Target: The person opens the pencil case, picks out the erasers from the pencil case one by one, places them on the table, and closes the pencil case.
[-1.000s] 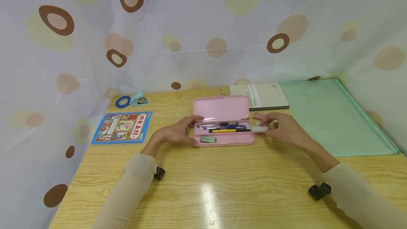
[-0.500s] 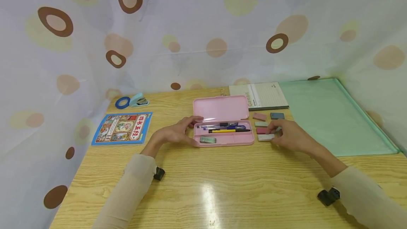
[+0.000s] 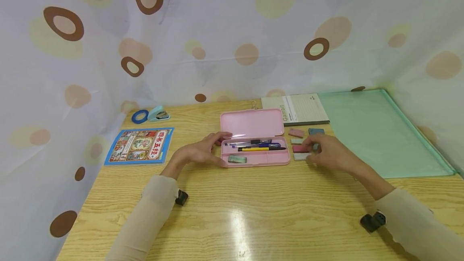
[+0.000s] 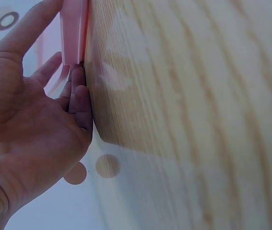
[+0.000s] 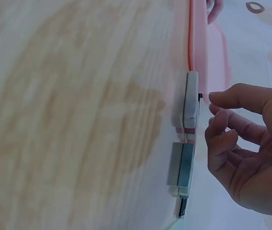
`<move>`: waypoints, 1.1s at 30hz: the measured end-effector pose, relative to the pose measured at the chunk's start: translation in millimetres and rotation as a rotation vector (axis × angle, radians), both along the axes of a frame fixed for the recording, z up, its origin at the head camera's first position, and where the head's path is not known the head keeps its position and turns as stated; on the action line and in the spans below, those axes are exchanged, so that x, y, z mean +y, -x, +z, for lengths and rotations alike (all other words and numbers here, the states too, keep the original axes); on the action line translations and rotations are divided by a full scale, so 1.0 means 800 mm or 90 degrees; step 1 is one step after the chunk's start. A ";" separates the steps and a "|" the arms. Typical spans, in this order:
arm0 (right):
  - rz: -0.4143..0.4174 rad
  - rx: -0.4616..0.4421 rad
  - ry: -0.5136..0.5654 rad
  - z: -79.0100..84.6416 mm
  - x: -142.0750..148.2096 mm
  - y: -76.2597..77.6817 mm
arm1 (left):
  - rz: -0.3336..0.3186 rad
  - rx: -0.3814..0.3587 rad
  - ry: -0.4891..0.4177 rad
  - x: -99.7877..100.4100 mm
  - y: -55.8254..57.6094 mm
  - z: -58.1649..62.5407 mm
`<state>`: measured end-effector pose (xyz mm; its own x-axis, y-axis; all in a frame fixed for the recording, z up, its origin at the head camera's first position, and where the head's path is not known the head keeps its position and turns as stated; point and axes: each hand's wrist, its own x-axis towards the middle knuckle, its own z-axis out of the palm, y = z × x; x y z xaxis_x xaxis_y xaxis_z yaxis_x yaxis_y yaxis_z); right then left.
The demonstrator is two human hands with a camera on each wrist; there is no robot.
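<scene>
An open pink pencil case (image 3: 248, 159) lies on the table with several pens (image 3: 259, 148) in its back compartment and a grey-green eraser (image 3: 237, 159) in front. My left hand (image 3: 199, 151) holds its left end, thumb at the front corner and fingers behind. Right of the case, a white eraser (image 3: 300, 156) lies nearest the front, with a red eraser (image 3: 299, 148), a pale green eraser (image 3: 297, 141) and a pink eraser (image 3: 296, 133) behind. My right hand (image 3: 331, 154) hovers over them, fingers loosely bent and nothing between them; it partly hides a teal eraser (image 5: 186, 165).
A blue eraser (image 3: 316, 131) lies behind the right hand. Farther back are a notebook (image 3: 306, 108), a green tray (image 3: 384, 132) and a binder clip (image 3: 254, 105). At left sit a picture book (image 3: 139, 145), blue tape (image 3: 139, 116) and a stapler (image 3: 158, 114).
My right hand has put the white eraser down on the table beside the pencil case and let go, moving slightly right and toward the front. The left hand has stayed at the case.
</scene>
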<state>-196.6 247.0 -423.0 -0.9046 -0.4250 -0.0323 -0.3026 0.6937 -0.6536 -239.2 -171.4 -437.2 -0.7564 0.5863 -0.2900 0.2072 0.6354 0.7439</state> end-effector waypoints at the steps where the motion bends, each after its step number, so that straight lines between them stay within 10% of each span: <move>1: -0.001 0.000 0.002 0.002 0.000 0.000 | 0.000 0.000 0.001 0.000 0.000 0.000; 13: 0.057 -0.027 0.141 0.004 -0.051 0.008 | 0.001 -0.003 0.004 -0.001 0.002 0.001; 33: 0.130 -0.022 0.036 -0.004 -0.162 0.002 | 0.000 -0.003 0.006 0.001 -0.003 0.005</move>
<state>-197.9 117.8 -426.0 -0.7982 -0.6016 -0.0320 -0.4104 0.5818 -0.7022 -237.0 -170.7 -432.9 -0.7546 0.5838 -0.2994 0.2040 0.6425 0.7386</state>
